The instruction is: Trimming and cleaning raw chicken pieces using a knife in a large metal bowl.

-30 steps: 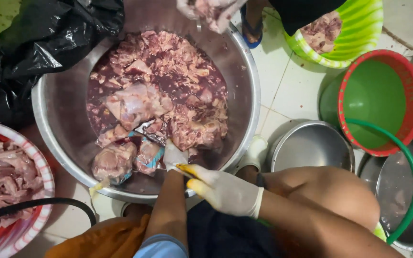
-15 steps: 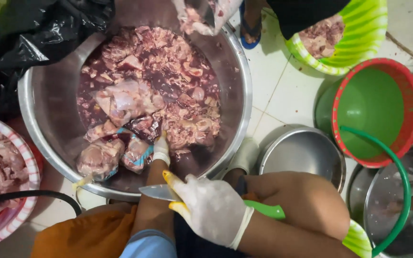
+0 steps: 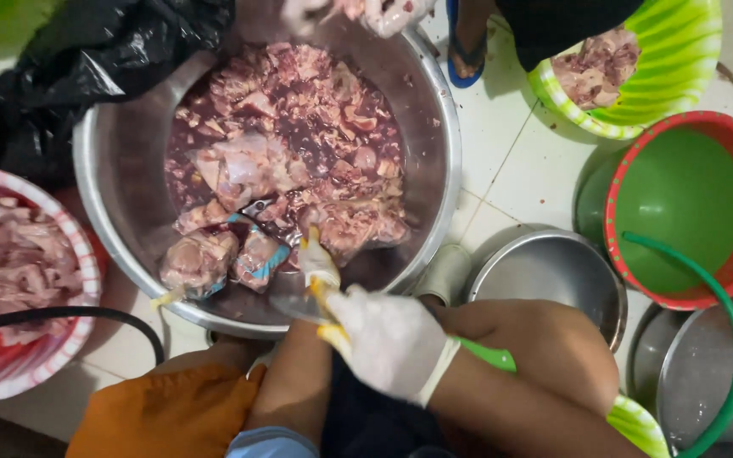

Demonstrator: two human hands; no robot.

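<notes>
My right hand [image 3: 388,339], in a white glove, is closed around the yellow handle of a knife [image 3: 320,309] whose grey blade lies flat over the near rim of the large round steel basin [image 3: 439,127]. My left hand [image 3: 317,263], also gloved, reaches into the basin with fingers bunched on a pale pink piece of raw meat [image 3: 345,225] at the near edge of the heap; I judge it clamped on that piece, though the fingertips are partly hidden. The meat looks soft, wet and slippery, likely to slump and slide, so I would pinch it by a thick firm edge rather than a thin flap. It lies in dark red liquid among many glistening irregular chunks. Just left sit two lumps wrapped in clear film with blue-green bands [image 3: 222,259]. A crumpled black plastic bag [image 3: 86,59] drapes the basin's far left rim. On the white tiled floor [image 3: 511,170] stand a red-and-white plastic basket of meat [image 3: 61,322], a green ribbed bowl [image 3: 672,59], and a red-rimmed green tub [image 3: 680,212].
</notes>
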